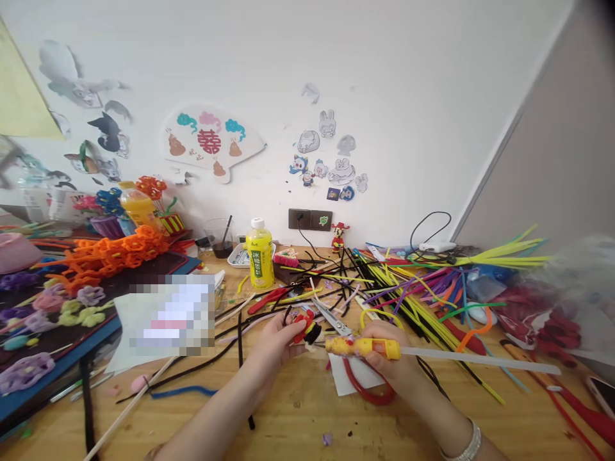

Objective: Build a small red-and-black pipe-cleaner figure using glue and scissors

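Note:
My left hand (275, 342) pinches a small red-and-black fuzzy figure (312, 331) between thumb and fingers. In my right hand (396, 368) is a yellow hot glue gun (361, 347), its nozzle pointing left, very close to the figure; whether they touch I cannot tell. A long translucent glue stick (480, 358) sticks out of the gun's back. Behind the gun lie scissors (331, 316) with open blades. Below my right hand a red loop (372, 396), apparently their handle, rests over a piece of white paper (342, 378).
A yellow drink bottle (260, 256) stands beyond my left hand. Black pipe cleaners (240, 358) lie scattered, with yellow pipe cleaners (432, 320) bundled at right. Orange fuzzy flowers (115, 256) fill the left side. A finished-looking figure (339, 240) stands by the wall.

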`<state>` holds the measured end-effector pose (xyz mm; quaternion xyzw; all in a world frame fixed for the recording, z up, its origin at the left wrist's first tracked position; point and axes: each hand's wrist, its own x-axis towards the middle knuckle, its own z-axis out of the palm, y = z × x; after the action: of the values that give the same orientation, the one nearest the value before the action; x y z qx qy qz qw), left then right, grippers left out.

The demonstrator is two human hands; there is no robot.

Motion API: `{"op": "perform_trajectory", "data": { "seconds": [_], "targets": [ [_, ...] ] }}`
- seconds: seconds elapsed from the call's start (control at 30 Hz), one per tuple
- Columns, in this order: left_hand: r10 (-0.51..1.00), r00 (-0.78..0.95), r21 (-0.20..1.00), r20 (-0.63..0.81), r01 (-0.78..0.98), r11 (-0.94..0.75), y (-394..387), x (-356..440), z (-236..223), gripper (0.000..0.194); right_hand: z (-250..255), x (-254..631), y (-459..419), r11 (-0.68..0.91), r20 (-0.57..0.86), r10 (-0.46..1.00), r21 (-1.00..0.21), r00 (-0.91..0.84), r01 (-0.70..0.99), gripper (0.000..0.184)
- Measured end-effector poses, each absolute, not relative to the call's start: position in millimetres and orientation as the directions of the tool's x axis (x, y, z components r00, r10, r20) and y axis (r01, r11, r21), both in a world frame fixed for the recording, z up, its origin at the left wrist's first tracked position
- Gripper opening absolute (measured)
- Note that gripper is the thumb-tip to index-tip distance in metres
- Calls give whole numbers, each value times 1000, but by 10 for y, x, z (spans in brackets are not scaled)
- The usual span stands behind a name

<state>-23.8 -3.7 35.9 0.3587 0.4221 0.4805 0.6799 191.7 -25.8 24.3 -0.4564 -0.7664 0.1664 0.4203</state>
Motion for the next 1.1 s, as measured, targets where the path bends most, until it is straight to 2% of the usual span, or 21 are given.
{"op": "perform_trajectory", "data": {
  "seconds": [0.6,0.87,1.1],
  "targets": [
    [953,175,895,-249,-334,295,-52,-222,341,26,251,1911,-249,508,493,843,-598,-216,619,56],
    [951,185,898,-249,-324,298,-22,-234,315,25,257,1904,-256,521,527,825,-567,-206,638,57],
    [953,179,886,-244,-358,294,-11,-244,287,23,253,1891,-253,573,616,770,-551,-167,606,54]
  ]
}}
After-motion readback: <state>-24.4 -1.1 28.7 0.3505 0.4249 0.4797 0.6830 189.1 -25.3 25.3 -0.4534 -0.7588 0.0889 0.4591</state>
